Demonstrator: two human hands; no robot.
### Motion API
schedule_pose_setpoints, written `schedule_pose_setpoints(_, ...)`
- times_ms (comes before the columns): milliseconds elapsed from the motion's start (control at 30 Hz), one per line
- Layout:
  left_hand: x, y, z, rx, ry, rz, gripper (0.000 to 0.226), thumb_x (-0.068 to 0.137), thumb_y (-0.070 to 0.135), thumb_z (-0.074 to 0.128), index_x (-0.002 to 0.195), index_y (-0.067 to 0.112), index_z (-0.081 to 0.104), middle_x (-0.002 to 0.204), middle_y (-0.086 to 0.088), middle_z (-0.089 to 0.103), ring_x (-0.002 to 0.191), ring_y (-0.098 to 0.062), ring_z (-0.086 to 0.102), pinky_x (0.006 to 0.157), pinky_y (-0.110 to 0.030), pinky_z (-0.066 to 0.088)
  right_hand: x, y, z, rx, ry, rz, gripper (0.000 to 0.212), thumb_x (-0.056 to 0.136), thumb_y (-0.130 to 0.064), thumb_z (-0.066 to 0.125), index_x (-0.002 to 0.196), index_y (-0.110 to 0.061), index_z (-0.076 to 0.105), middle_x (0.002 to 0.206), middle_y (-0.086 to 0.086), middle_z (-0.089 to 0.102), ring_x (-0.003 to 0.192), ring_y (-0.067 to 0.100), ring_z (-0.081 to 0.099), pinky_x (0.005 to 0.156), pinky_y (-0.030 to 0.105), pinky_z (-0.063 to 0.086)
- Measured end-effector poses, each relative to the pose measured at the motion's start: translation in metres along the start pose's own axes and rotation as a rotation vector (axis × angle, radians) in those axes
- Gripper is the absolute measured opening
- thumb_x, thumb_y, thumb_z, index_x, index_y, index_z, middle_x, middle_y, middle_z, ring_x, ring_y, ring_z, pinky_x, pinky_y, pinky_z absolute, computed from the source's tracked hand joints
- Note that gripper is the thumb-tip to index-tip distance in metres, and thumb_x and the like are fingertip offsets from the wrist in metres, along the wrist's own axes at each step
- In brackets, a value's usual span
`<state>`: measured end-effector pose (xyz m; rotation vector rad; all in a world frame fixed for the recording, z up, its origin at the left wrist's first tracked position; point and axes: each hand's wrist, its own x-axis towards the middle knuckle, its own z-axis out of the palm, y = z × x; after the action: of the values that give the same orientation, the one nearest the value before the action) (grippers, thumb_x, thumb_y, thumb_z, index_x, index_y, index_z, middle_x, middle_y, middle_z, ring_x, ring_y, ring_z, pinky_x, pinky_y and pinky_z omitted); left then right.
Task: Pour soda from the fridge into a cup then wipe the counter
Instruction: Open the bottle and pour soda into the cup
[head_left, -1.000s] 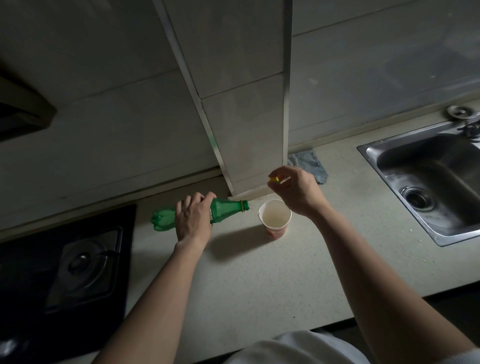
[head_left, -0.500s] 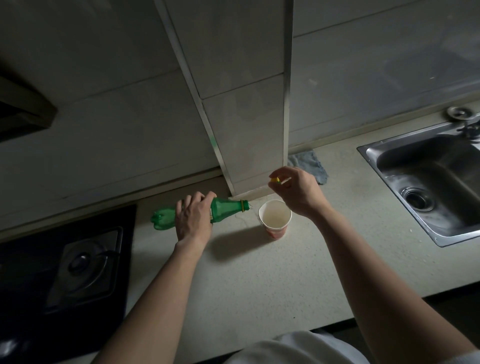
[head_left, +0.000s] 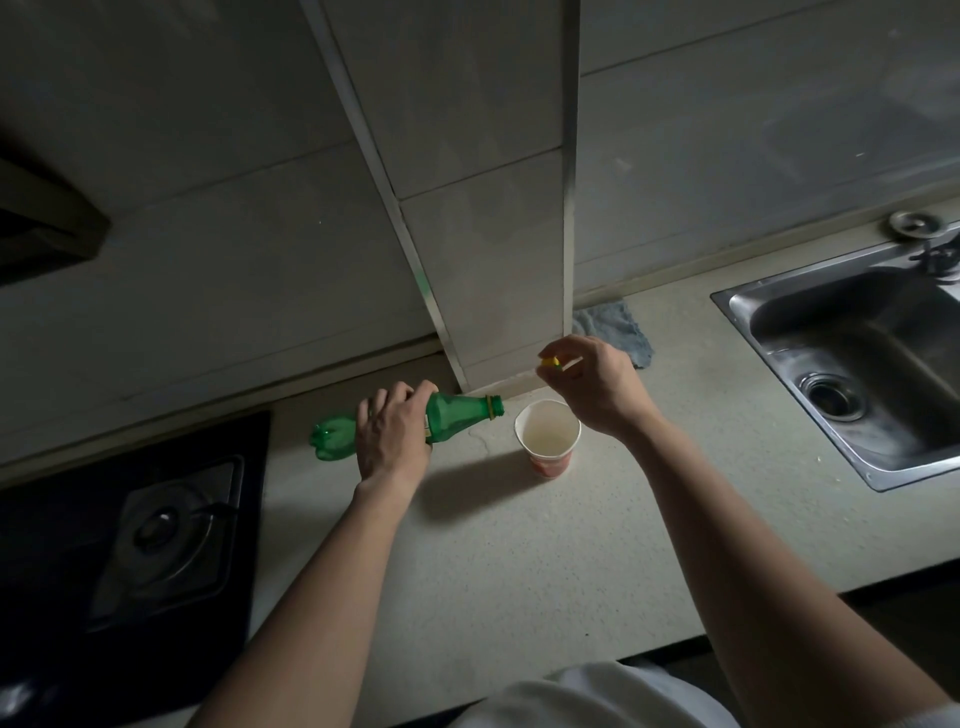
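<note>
My left hand (head_left: 392, 434) grips a green soda bottle (head_left: 457, 415) that is tipped sideways over the counter (head_left: 519, 571), its open mouth pointing right toward the cup. A white paper cup (head_left: 548, 434) with a red base stands upright just right of the bottle's mouth and holds pale liquid. Between mouth and cup a small wet patch (head_left: 480, 441) shows on the counter. My right hand (head_left: 597, 384) hovers above the cup's far rim and pinches the yellow bottle cap (head_left: 549, 362).
A grey-blue cloth (head_left: 615, 332) lies by the wall behind my right hand. A steel sink (head_left: 857, 374) is set into the counter at right, a black gas hob (head_left: 130, 530) at left. A tiled pillar (head_left: 498, 260) juts out right behind the cup.
</note>
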<state>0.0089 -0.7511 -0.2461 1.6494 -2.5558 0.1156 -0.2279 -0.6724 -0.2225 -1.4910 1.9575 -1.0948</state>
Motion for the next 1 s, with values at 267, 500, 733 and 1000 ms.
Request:
schedule_pose_setpoints(267,0.001,0.003,-0.001,0.002,0.012,0.003,0.063,0.068,0.009,0.081,0.119,0.032,0.054,0.108,0.003,0.061,0.1,-0.023,0.054,0.087,-0.037,0.038,-0.001,0.002,0.0,0.004,0.004,-0.004,0.025,0.091,-0.029,0.065,0.112,-0.015,0.066,0.109,0.004,0.069,0.085,0.009,0.067,0.068,0.015,0.052)
schedule_pose_setpoints(500,0.002,0.009,-0.001,0.031,0.023,0.011,0.062,0.067,0.007,0.079,0.117,0.034,0.054,0.106,0.004,0.06,0.1,-0.024,0.054,0.086,-0.037,0.038,-0.002,0.003,0.0,0.011,0.01,0.002,0.025,0.091,-0.028,0.066,0.112,-0.014,0.067,0.109,0.004,0.069,0.085,0.009,0.067,0.071,0.019,0.055)
schedule_pose_setpoints(733,0.003,0.012,-0.002,0.033,0.034,0.025,0.061,0.068,0.006,0.078,0.117,0.034,0.054,0.105,0.004,0.06,0.099,-0.024,0.054,0.086,-0.037,0.036,-0.003,0.004,-0.003,0.012,0.01,0.02,0.024,0.091,-0.028,0.067,0.111,-0.015,0.068,0.107,0.003,0.07,0.082,0.006,0.067,0.067,0.013,0.052)
schedule_pose_setpoints(1000,0.004,0.015,-0.003,0.041,0.033,0.033,0.061,0.069,0.005,0.078,0.118,0.033,0.055,0.106,0.003,0.06,0.099,-0.023,0.054,0.086,-0.037,0.037,-0.003,0.004,-0.007,0.004,0.016,0.025,0.024,0.09,-0.029,0.068,0.111,-0.016,0.069,0.105,0.001,0.071,0.081,0.005,0.067,0.065,0.008,0.048)
